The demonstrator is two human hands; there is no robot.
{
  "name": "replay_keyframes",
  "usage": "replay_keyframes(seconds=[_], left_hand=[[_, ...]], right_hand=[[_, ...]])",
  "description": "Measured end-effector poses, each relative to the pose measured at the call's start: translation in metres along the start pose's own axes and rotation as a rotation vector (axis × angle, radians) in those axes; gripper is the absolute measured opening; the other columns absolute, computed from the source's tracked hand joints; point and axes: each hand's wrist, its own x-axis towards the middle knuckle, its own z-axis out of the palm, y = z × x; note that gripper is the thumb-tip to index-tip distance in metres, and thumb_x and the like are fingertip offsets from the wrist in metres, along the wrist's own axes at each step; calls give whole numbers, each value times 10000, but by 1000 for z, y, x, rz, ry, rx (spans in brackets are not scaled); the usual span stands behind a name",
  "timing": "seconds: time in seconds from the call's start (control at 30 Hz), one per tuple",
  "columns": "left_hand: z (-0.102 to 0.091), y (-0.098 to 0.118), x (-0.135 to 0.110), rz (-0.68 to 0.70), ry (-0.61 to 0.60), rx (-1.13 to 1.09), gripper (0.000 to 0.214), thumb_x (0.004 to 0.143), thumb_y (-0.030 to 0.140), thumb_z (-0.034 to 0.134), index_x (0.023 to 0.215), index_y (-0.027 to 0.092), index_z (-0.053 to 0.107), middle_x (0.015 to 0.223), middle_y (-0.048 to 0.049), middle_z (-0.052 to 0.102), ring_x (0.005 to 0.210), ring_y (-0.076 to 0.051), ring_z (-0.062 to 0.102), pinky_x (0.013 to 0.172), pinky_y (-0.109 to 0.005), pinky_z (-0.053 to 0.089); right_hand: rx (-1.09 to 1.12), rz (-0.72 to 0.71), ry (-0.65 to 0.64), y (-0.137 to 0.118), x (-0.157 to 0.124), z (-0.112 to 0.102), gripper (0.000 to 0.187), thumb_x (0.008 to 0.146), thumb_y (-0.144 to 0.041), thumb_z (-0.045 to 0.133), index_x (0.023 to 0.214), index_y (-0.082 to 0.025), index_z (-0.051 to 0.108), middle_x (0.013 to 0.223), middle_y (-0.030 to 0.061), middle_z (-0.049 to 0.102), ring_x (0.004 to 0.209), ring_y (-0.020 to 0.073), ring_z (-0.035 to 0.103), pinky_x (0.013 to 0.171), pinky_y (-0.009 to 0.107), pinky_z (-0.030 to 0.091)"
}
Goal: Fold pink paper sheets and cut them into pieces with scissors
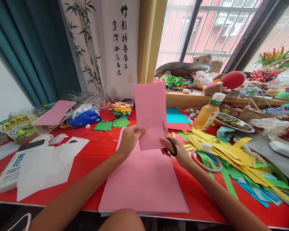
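A pink sheet of paper (pixel 150 112) is held upright in front of me. My left hand (pixel 131 138) pinches its left edge low down, thumb on the near face. In my right hand (pixel 177 149) is a pair of scissors (pixel 173 147) with black handles; the fingers are wrapped in the loops. One blade shows in front of the sheet near its right edge, pointing up. Whether the blades are apart I cannot tell. Below both hands lies a stack of larger pink paper (pixel 142 186) on the red table (pixel 86 173).
Yellow, green and blue paper strips (pixel 231 157) cover the right side, with a tape roll (pixel 207 160) among them. Behind them stand a bottle (pixel 208 112) and a metal bowl (pixel 233 123). White papers (pixel 48 163), a tissue pack (pixel 84 117) and green squares (pixel 103 125) lie leftward.
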Motion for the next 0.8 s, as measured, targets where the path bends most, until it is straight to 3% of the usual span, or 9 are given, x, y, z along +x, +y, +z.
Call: replay_keyframes(seconds=[0.8], left_hand=[[-3, -4, 3, -23, -14, -15, 281, 682, 360, 645, 859, 144, 677, 793, -49, 686, 712, -173, 610, 669, -289, 482]], right_hand=[[-13, 24, 25, 10, 0, 5, 449, 789, -565, 439, 574, -171, 450, 457, -14, 478, 388, 68, 353, 367, 206, 229]])
